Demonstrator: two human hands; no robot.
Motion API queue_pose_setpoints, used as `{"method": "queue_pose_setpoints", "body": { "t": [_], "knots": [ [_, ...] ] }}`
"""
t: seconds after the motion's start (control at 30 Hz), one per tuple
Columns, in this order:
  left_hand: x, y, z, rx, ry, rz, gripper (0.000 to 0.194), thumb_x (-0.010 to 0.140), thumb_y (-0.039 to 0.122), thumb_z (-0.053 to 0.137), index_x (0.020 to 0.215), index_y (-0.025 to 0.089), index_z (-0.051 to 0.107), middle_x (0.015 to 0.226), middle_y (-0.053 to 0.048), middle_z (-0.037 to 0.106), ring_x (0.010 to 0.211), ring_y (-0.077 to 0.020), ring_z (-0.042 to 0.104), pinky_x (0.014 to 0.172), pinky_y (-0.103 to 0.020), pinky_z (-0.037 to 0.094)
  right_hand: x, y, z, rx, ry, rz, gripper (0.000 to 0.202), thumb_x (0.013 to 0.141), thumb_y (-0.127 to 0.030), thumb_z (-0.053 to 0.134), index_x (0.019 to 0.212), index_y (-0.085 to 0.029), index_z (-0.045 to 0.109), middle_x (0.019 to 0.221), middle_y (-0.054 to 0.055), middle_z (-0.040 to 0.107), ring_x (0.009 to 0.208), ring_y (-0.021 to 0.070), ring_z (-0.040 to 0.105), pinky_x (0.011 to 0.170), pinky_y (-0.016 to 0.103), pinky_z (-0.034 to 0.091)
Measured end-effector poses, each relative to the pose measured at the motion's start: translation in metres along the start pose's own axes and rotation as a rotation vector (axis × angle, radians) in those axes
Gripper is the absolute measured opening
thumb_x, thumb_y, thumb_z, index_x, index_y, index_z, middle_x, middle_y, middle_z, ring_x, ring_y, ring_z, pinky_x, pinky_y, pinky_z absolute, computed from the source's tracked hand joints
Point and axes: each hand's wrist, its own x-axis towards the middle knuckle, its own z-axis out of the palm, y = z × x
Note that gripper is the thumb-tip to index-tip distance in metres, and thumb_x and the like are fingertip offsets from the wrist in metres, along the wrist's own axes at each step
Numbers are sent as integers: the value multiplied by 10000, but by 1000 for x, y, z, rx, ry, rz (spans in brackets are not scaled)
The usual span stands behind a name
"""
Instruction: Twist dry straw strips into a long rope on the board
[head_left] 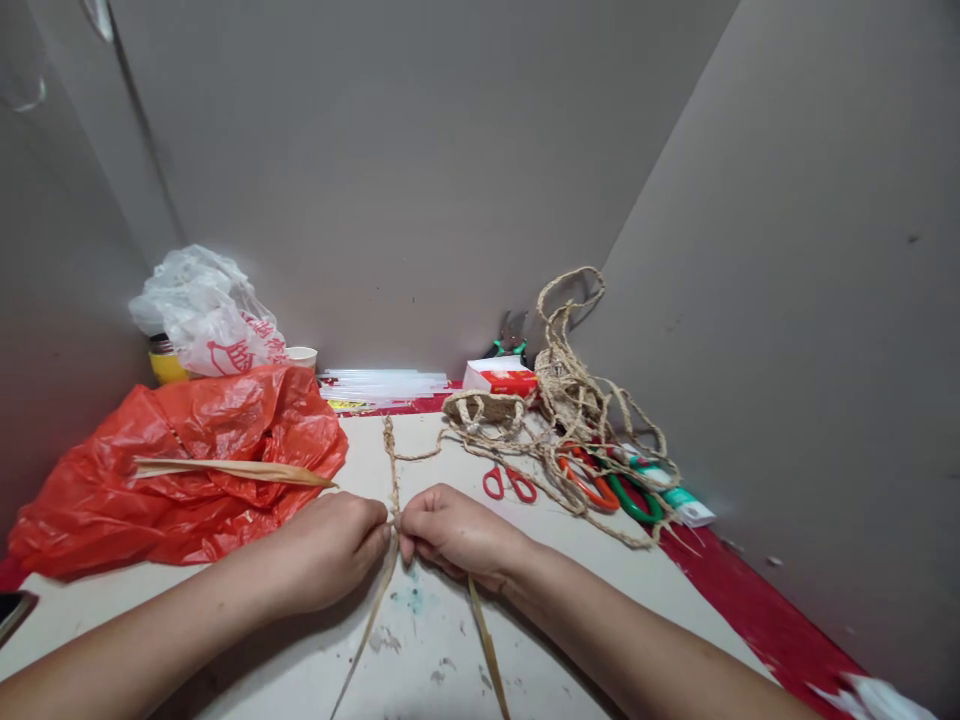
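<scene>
1. At the tabletop's (585, 620) left edge: crinkled red plastic bag (86, 500), smooth, flat straw strip (240, 469) atop.
2. Left hand (341, 545), fingertips pinching a knobbly straw braid (392, 475) mid-tabletop.
3. Braid's long axis runs near-to-far, pointing toward the far edge.
4. Right hand (454, 530), fingertips pinching it too.

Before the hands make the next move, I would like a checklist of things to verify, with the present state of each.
1. Left hand pinching the thin tan braided straw cord near its lower end: ok.
2. Right hand closed at the same spot: ok.
3. Pale loose left strand and tan loose right strand kept apart below the hands: ok.
4. Braid tightness at the pinch: cannot tell, fingers cover it.
5. Red-handled scissors clear of both hands: ok, lying beyond the right one.
6. Long flat straw strip free of covering: ok, on the crumpled red plastic bag.
</scene>
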Motion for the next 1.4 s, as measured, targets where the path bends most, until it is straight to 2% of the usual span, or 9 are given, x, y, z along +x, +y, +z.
{"method": "queue_pose_setpoints", "body": {
  "t": [0.27,0.37,0.53,0.6,0.73,0.77,0.93,1.1,1.4],
  "knots": [
    [-11,17,22,304,-69,-64,307,747,191,454,998,126,620,790,-137,675,673,-247,617,582,-295,381,-6,-3,8,156,-11,34,294,710,-160,446,422,-183,390,310,-72,347,238,44,201,248,192,133],
    [-12,22,34,355,-137,-42,478,644,130,518,1113,69,580,763,-151,675,669,-265,622,596,-301,396,-7,-5,8,210,-58,30,217,702,-160,496,485,-157,498,318,-84,341,248,35,174,252,182,127],
    [-27,28,32,190,-349,149,146,691,171,522,711,177,666,553,-62,615,462,-172,515,467,-258,293,-8,-7,1,262,-150,71,125,705,-203,570,680,-99,637,339,-102,310,290,24,138,279,165,99],
    [-28,23,19,-14,-252,142,167,725,229,525,587,193,612,486,-14,549,435,-132,456,460,-240,277,-8,-7,-3,301,-203,64,117,698,-214,596,657,-106,613,354,-108,292,310,18,120,295,159,82],
    [-5,3,2,-398,301,-47,249,802,333,432,634,178,530,556,8,522,525,-119,445,497,-216,297,-7,-7,-10,348,-294,28,122,702,-226,622,683,-108,603,386,-120,257,337,14,102,317,155,70],
    [3,-2,4,-511,340,-78,218,787,338,450,663,174,522,571,8,526,536,-119,449,506,-214,309,-7,-7,-11,349,-303,24,129,709,-231,620,710,-102,614,392,-122,252,341,15,100,319,155,70],
    [24,-12,33,-1016,-15,-193,339,808,450,382,642,176,491,477,38,445,401,-88,330,440,-214,263,-8,-10,-12,288,-300,3,132,725,-228,584,695,-102,611,378,-118,258,334,23,103,311,165,71],
    [21,-14,31,-867,48,-132,299,779,356,422,547,168,439,490,67,318,446,-71,243,453,-214,190,-8,-11,-15,167,-275,-7,134,734,-223,542,687,-117,609,369,-109,295,308,31,152,309,178,99],
    [23,-18,22,-765,-133,-117,243,738,326,473,596,145,552,488,62,392,460,-76,275,475,-220,200,-13,-10,-9,-476,-26,-132,165,731,-204,501,702,-122,641,479,-63,394,433,55,303,391,183,215]
  ]
}}
